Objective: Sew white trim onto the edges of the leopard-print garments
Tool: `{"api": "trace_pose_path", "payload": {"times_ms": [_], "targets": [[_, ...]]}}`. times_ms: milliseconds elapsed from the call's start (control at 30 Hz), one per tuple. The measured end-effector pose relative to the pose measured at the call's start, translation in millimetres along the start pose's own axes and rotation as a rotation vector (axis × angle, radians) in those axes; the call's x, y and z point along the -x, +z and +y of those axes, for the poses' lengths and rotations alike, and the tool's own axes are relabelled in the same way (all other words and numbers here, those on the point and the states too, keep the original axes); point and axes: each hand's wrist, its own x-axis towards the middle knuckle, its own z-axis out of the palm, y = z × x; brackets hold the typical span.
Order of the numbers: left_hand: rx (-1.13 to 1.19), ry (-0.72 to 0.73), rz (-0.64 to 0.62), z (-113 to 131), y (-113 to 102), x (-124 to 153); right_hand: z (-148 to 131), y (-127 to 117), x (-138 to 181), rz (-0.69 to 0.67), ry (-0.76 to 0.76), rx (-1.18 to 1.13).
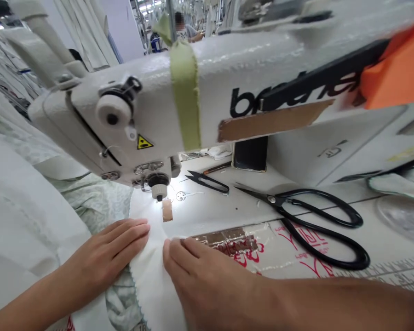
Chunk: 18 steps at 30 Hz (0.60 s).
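The left hand [113, 248] lies flat, palm down, fingers spread only a little and closed around nothing. It presses on the white cloth [148, 271] where that cloth overlaps a pale green patterned cloth [93, 202]. Its fingers point toward 2 o'clock, and the tips stop just short of the needle foot [158, 187].

The right hand [200, 276] is also flat and unclenched, weighing on the white cloth's right edge. Its fingers point toward 10 o'clock, and the two sets of fingertips are near each other but apart.

The white cloth is a long strip whose long axis runs from 6 o'clock to 12 o'clock. Its far end lies under the needle foot of the sewing machine [248, 73], in the lit patch. The zigzag-cut left edge follows the same line.

A small brown tag [167, 210] hangs just below the foot. On the table [382, 239], at 3 o'clock from the hands, lie big black scissors [313, 225], blades pointing toward 10 o'clock. Small thread snips [209, 181] sit beyond them, at 1 o'clock from the needle foot. A green strip [186, 92] is wrapped around the machine's arm.
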Motion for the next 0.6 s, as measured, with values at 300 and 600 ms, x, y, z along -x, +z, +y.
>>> {"api": "trace_pose_path", "payload": {"times_ms": [300, 600], "targets": [[0.113, -0.2, -0.143, 12.4, -22.5, -17.0, -14.0, 9.5, 4.4, 0.118, 0.143, 0.027], [-0.097, -0.346, -0.199, 12.9, -15.8, -51.0, -18.7, 3.4, 7.8, -0.052, 0.158, -0.156]]}}
